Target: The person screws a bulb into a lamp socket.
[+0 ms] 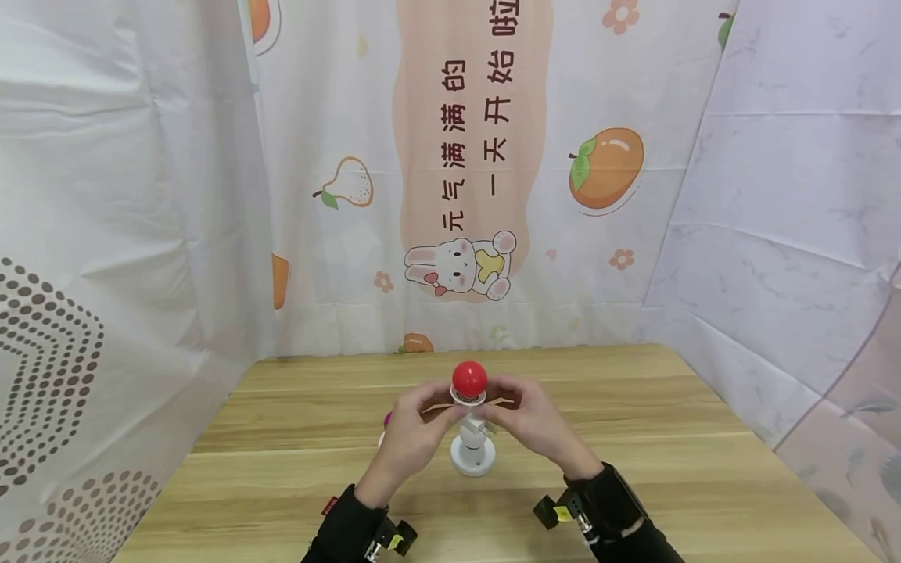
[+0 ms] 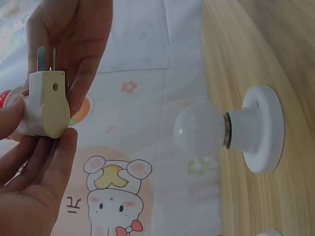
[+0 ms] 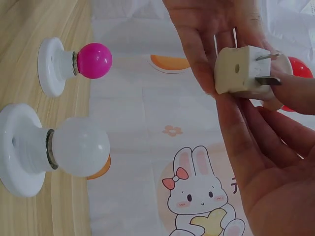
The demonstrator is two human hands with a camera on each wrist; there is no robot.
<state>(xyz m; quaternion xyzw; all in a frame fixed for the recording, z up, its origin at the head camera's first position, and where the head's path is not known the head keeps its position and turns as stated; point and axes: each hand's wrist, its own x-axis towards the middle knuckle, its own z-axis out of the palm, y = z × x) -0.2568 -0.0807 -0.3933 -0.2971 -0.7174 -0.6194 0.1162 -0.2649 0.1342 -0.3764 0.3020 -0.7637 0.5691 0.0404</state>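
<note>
Over the middle of the table, both hands hold up a white plug-in lamp holder (image 2: 48, 105) with a red bulb (image 1: 469, 378) at its top. My left hand (image 1: 411, 430) pinches one side between thumb and fingers, and my right hand (image 1: 531, 418) grips the opposite side. Two flat metal prongs (image 3: 268, 80) stick out of the holder's side in the right wrist view. Below the hands, a white bulb (image 2: 199, 129) sits in a round white lamp base (image 2: 266, 129) on the table. Fingers partly cover the red bulb in the wrist views.
A magenta bulb (image 3: 95, 60) in another round white base (image 3: 50, 67) stands on the wooden table (image 1: 281, 485), mostly behind the left hand in the head view. Printed curtains (image 1: 338, 258) hang along the table's back and sides.
</note>
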